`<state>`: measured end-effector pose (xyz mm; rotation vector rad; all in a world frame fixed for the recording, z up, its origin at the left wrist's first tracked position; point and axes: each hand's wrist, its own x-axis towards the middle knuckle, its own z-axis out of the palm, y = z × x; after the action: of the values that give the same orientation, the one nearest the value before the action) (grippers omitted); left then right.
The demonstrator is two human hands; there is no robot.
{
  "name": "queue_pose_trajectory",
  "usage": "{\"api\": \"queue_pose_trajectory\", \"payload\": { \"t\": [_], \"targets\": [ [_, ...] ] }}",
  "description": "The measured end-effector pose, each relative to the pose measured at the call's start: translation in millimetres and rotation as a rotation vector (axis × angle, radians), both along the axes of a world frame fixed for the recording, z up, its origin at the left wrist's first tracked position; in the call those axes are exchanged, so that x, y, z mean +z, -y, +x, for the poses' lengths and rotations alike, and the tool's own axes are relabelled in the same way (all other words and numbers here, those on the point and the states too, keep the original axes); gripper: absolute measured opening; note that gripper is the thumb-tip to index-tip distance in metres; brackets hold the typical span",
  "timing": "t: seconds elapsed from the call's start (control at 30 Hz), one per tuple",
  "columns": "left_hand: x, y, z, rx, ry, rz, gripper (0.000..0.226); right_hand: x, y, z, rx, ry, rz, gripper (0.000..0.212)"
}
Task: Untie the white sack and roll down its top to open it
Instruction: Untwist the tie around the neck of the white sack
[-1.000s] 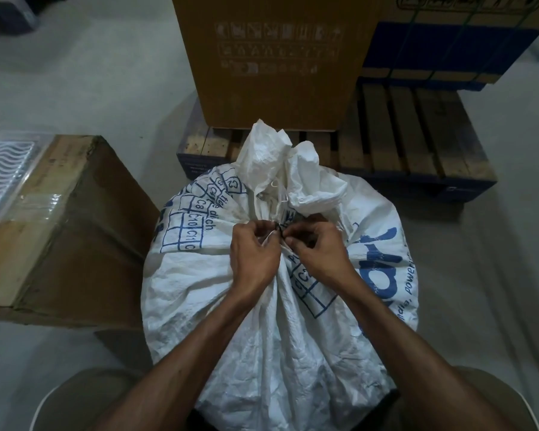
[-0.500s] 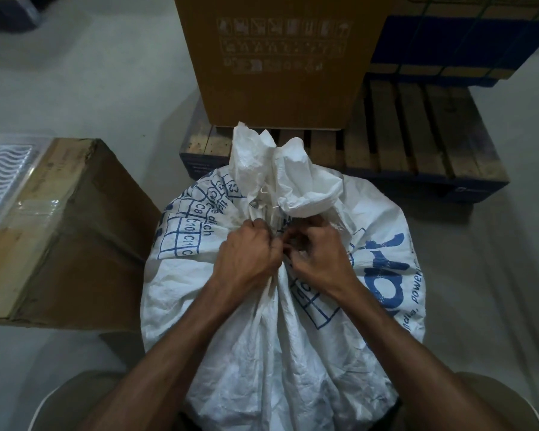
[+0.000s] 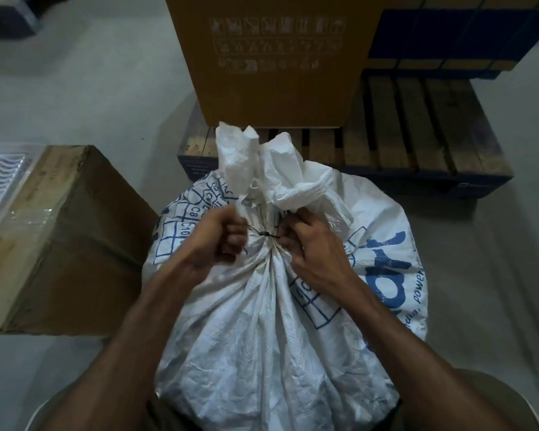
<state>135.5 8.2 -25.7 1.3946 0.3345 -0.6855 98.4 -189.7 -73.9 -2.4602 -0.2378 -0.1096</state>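
A full white woven sack (image 3: 262,331) with blue print stands between my knees, its neck gathered and its crumpled top (image 3: 262,169) sticking up. A thin dark tie (image 3: 263,234) with a small knot crosses the neck. My left hand (image 3: 213,241) pinches the tie's left end, fingers curled shut. My right hand (image 3: 311,244) pinches the right end against the sack's neck. The two hands sit a short gap apart with the knot showing between them.
A brown cardboard box (image 3: 59,237) stands close on the left with a clear plastic tray (image 3: 0,178) beyond it. A wooden pallet (image 3: 417,150) lies behind the sack, bearing a tall brown carton (image 3: 274,57) and a blue-banded box (image 3: 461,35). Grey floor (image 3: 91,88) surrounds.
My hands have drawn apart from touching over the knot, each going sideways. The dark tie and its knot now show between them. The sack's top leans slightly more upright.
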Motion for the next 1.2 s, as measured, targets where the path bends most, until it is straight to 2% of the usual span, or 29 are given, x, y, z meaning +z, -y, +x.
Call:
{"api": "queue_pose_trajectory", "payload": {
  "t": [0.07,0.1,0.13,0.17,0.23,0.27,0.3,0.37,0.57,0.8,1.0,1.07,1.2],
  "targets": [
    [6.9,-22.8,5.0,0.236,0.064,-0.276,0.032,0.0,0.0,0.1,-0.017,-0.020,0.029,0.010],
    [6.0,-32.1,8.9,0.330,0.100,-0.316,0.034,-0.8,-0.6,0.1,-0.028,-0.029,0.053,0.010],
    [4.7,-37.8,11.0,0.369,0.157,-0.227,0.036,-1.6,-1.1,0.1,-0.030,-0.033,0.076,0.010],
    [-0.3,-40.9,12.2,0.334,0.245,-0.015,0.037,-2.3,-1.6,0.1,-0.026,-0.041,0.098,0.010],
    [-9.3,-37.6,10.1,0.065,0.473,0.466,0.023,-3.0,-1.4,0.8,-0.011,-0.064,0.153,0.012],
    [-14.6,-31.2,4.3,-0.103,0.575,0.577,0.011,-3.3,-1.0,1.1,-0.010,-0.073,0.178,0.012],
    [-18.4,-24.2,-2.6,-0.249,0.683,0.661,0.011,-3.7,-0.7,1.1,-0.014,-0.078,0.197,0.011],
    [-27.6,-15.5,-10.8,-0.409,0.852,0.775,0.024,-3.9,-1.4,0.3,-0.027,-0.076,0.223,0.010],
    [-29.2,-9.6,-11.3,-0.380,1.011,0.791,0.016,-3.2,-3.6,-4.7,-0.022,-0.043,0.225,0.008],
    [-31.5,-5.3,-14.0,-0.464,1.048,0.747,0.017,-0.3,0.8,-2.5,0.028,-0.149,0.177,0.006],
    [-38.3,8.0,-20.9,-0.467,1.043,0.868,0.033,-0.4,3.4,-4.6,0.065,-0.182,0.099,0.011],
    [-40.5,13.8,-23.1,-0.432,1.008,0.886,0.037,1.1,3.7,-4.5,0.057,-0.184,0.127,0.010],
    [-33.0,18.3,-20.8,-0.244,0.830,0.738,0.034,6.2,4.8,-5.7,0.043,-0.158,0.173,0.004]
  ]
}}
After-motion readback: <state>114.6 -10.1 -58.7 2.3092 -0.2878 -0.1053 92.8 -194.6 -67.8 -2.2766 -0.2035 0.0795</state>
